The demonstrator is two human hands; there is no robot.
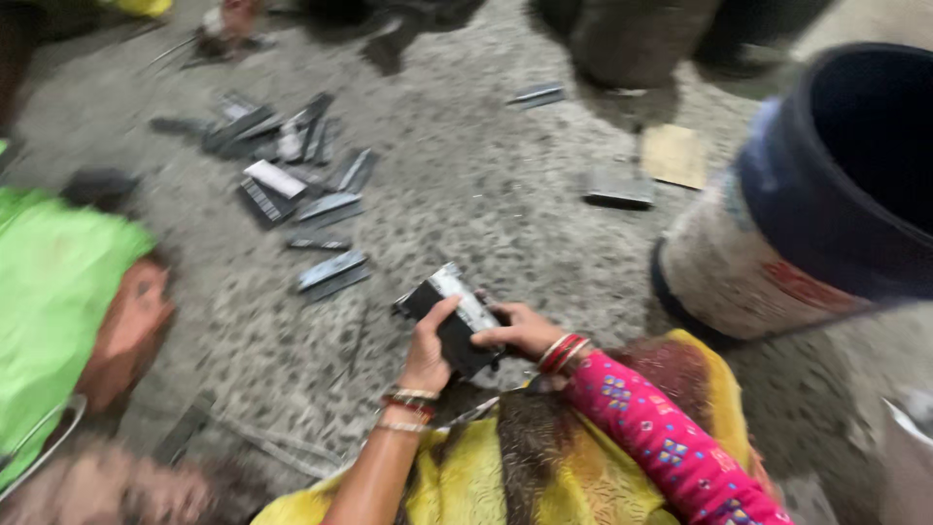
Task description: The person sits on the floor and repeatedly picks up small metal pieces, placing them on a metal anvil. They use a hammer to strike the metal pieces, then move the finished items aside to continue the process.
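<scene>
Item in hand: I log a flat dark metal block [453, 321] gripped low over the speckled floor [486, 185] by my left hand [426, 352] and right hand [520, 329], fingers closed round it, apparently mid-sorting; setting it among the scattered metal pieces [292, 185] calls for steady grip.

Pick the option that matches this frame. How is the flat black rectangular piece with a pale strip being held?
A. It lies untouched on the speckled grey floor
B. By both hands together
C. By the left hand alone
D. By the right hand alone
B: the left hand and the right hand both grip the flat black rectangular piece, lifted above the speckled grey floor.
</scene>
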